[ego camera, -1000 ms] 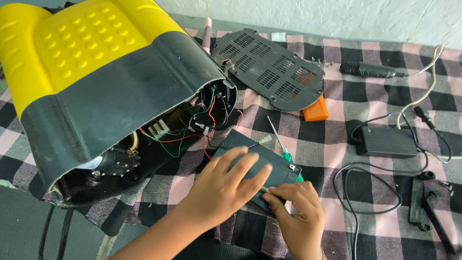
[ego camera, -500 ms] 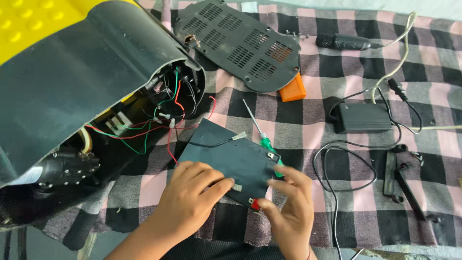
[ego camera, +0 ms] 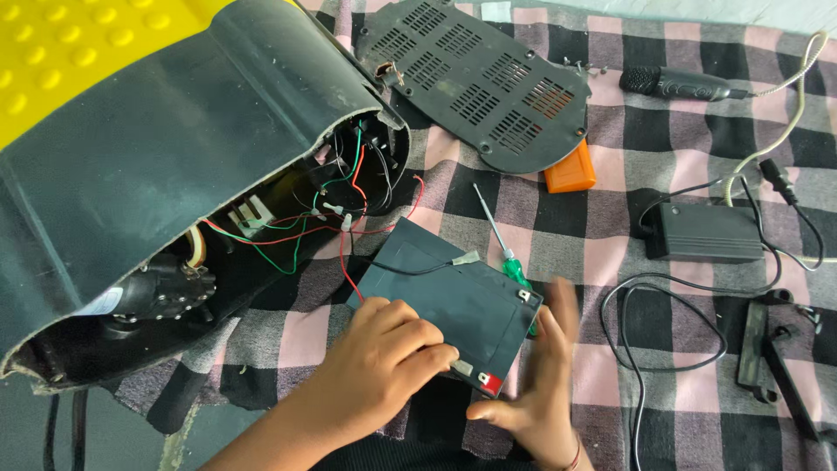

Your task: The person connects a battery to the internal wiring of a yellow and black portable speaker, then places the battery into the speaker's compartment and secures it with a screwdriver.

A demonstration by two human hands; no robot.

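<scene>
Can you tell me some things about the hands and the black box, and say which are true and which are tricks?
1. The left hand rests on the dark battery. True.
2. The right hand holds the green-handled screwdriver. False: it lies on the checked cloth.
3. The vented cover is off the machine. True.
4. The orange block sits on the battery. False: it lies beside the cover.

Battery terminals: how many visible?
2. Both on the battery's near-right edge: a plain one by the right hand, a red-marked one by the left hand's fingertips. None seems hidden.
</scene>
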